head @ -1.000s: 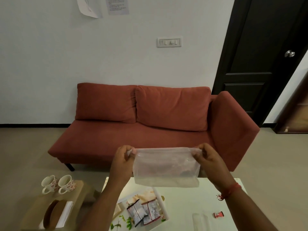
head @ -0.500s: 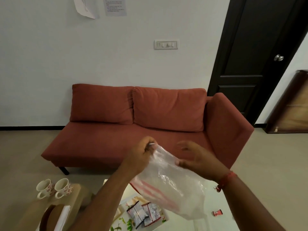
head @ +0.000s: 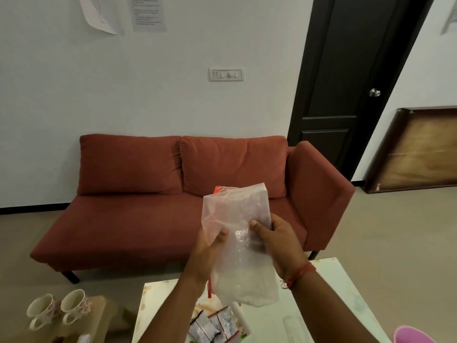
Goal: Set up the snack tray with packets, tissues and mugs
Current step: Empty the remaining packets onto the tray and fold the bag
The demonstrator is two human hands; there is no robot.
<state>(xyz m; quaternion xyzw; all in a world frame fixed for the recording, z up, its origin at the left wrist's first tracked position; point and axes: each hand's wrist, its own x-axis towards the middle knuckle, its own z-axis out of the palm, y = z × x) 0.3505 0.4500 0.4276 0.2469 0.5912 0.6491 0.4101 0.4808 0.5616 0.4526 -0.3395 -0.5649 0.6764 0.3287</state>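
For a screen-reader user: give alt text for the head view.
Both hands, left hand and right hand, hold a clear bag upright above a white table. Packets lie below; two mugs stand left, before a red sofa.

A rust-red sofa [head: 188, 194] stands against a white wall [head: 74, 82] bearing a switch plate [head: 225, 74] and taped papers [head: 148, 12], their print unreadable. A dark door [head: 346, 82] stands right; beige floor [head: 395, 231].
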